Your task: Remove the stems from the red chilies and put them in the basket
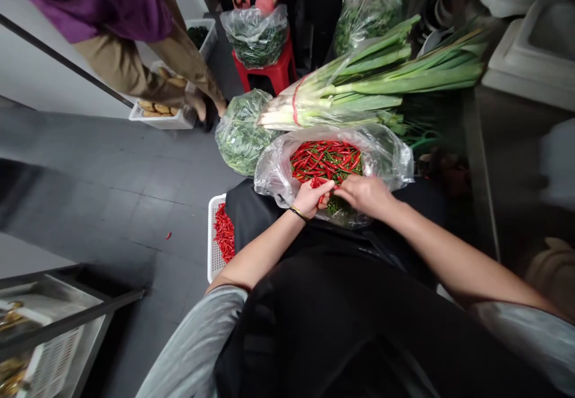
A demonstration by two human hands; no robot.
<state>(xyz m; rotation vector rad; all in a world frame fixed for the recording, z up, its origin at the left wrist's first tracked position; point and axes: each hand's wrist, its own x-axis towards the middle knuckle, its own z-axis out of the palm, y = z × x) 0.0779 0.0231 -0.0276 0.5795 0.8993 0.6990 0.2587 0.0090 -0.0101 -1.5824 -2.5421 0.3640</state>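
Across my lap lies a clear plastic bag (276, 167), its mouth spread wide around a heap of red chilies (326, 157) with green stems. My left hand (312, 197) is closed around several red chilies over the near side of the bag. Beside it, my right hand (366, 194) pinches a red chili at the fingertips, which meet close to the left hand. Green stems (335, 206) show just below the two hands. On the floor at my left knee, a white perforated basket (211, 230) holds more red chilies (223, 233), partly hidden by my leg.
Beyond the bag lie a bundle of leeks (314, 98) and a bag of greens (245, 131). A person in gloves works over a bag on a red stool (265, 74). Another person in purple (112, 2) stands at left near a white basket (166, 121). A metal counter (516, 146) stands right.
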